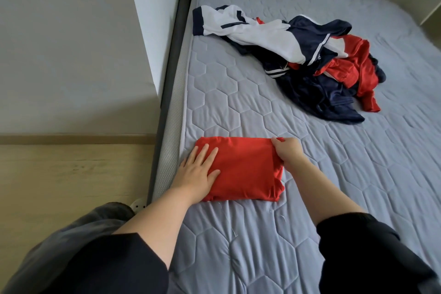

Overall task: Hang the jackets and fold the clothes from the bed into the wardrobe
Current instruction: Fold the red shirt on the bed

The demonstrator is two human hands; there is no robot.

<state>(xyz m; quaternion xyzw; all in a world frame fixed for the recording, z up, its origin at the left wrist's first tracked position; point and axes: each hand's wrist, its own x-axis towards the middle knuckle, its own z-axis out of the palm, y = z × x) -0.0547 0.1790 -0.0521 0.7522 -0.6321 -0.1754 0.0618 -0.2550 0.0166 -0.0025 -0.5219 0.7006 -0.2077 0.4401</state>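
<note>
On the bed [262, 234], my left hand [199, 172] lies flat on the folded red garment [243, 169]; right hand [286, 151] pinches its edge; next, the wardrobe.

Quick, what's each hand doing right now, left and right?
Left hand: open, pressing flat on the folded red fabric garment.
Right hand: fingers pinching that garment's right edge.

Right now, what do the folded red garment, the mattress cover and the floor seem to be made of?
Folded red garment: thin, soft knit, probably polyester; slight sheen, fine creases.
Mattress cover: grey quilted fabric, matte; stitched hexagons puff up.
Floor: pale wood or wood-look laminate; grain lines show, which one is unclear.
</note>
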